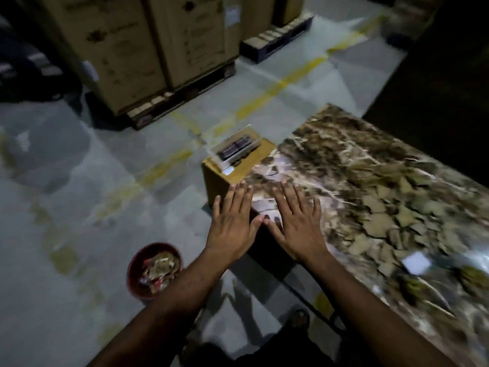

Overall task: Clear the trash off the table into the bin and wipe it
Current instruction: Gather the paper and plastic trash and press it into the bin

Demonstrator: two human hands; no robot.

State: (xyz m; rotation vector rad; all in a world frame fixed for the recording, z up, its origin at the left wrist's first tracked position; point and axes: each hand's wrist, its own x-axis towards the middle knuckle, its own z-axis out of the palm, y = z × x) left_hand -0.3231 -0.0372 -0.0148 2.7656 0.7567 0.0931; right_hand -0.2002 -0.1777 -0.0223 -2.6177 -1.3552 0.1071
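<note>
1. Both hands are held out flat with fingers straight and spread, holding nothing. The left hand hovers past the table's near corner, over a brown cardboard box; the right hand is over the tabletop. Their thumbs nearly touch.
2. The marble-patterned brown and cream table runs away to the right and forward, its long side slanting from lower right to upper middle.
3. What is left on it lies to the right of the right hand, well apart: a small white square of paper near the table's near edge, with blurred dark greenish bits beside it. The right hand is the nearer one.
4. The round red bin, already holding crumpled wrappers, stands on the floor down to the left, below the left forearm.
5. The cardboard box stands against the table's end.
6. The room is dim: grey concrete floor with yellow lines, tall cartons on pallets behind. Much is motion-blurred.
</note>
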